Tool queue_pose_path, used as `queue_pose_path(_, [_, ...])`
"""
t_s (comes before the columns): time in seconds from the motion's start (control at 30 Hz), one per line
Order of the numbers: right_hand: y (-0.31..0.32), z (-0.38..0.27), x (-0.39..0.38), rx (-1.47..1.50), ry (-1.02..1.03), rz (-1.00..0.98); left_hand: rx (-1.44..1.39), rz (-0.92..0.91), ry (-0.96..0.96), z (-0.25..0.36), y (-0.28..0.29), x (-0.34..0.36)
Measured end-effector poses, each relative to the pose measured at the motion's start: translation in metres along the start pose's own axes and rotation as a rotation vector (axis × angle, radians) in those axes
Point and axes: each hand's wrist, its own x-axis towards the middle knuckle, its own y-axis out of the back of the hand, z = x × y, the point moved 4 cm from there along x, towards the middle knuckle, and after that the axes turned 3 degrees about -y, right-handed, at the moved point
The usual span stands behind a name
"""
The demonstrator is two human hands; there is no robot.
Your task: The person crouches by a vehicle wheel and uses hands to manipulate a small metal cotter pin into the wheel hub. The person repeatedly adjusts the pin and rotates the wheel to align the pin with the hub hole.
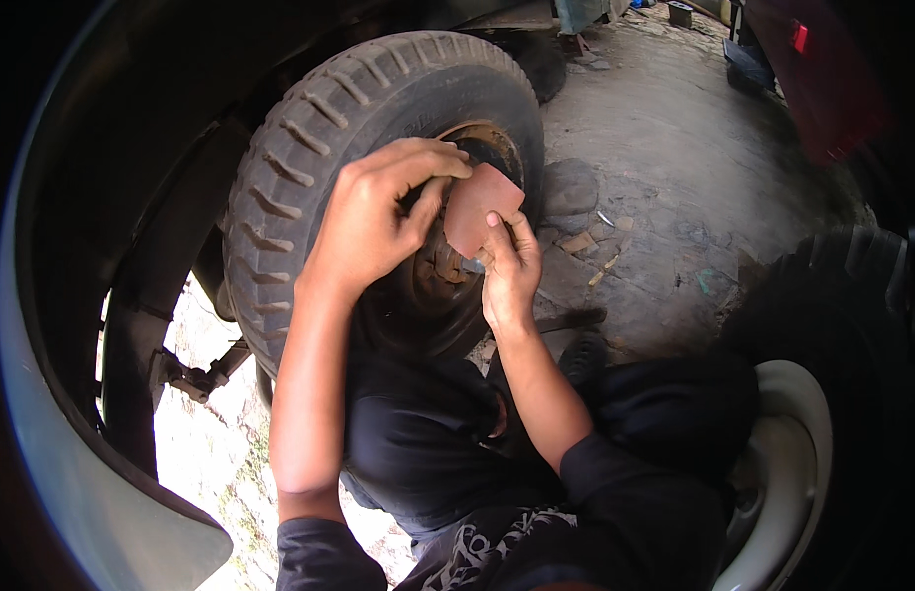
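Both my hands hold a small reddish-brown sheet of sandpaper (480, 202) up in front of a truck wheel. My right hand (513, 266) pinches its lower right edge, thumb on the near face and fingers behind. At the upper left edge, the bent fingers of my left hand (373, 207) grip the sheet; part of that grip is hidden. Behind the hands stands the tyre (305, 123), black with deep tread blocks. Its rusty rim (507, 140) is partly covered by my hands and the sheet.
A dark fender (29, 364) arches around the left side. Another tyre (866, 261) and a pale wheel rim (817, 433) are close on my right. Scraps (578, 241) and a small silvery piece (605, 218) lie on the rough ground. A dark red panel (822, 84) hangs at upper right.
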Motion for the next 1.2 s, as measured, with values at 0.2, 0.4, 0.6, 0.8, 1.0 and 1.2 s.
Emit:
queue_pose_path(0.2, [-0.001, -0.043, 0.008, 0.037, -0.011, -0.191, -0.067, -0.116, 0.082, 0.009, -0.021, -0.003])
queue_pose_path(0.4, [-0.005, -0.072, 0.009, -0.191, 0.071, -0.223, -0.222, -0.156, 0.227, 0.005, -0.022, -0.01])
queue_pose_path(0.6, [0.001, -0.087, 0.004, -0.301, 0.176, -0.308, -0.1, -0.103, 0.245, 0.018, -0.013, -0.01])
queue_pose_path(0.8, [0.004, -0.1, 0.005, -0.658, 0.414, -0.308, -0.204, -0.172, 0.253, 0.01, -0.029, -0.007])
queue_pose_path(1.0, [0.016, -0.095, 0.013, -0.951, 0.46, -0.297, -0.084, -0.124, 0.225, 0.001, -0.039, -0.013])
queue_pose_path(1.2, [0.018, -0.085, 0.022, -0.724, 0.436, -0.352, -0.107, -0.069, 0.116, 0.005, -0.042, -0.01])
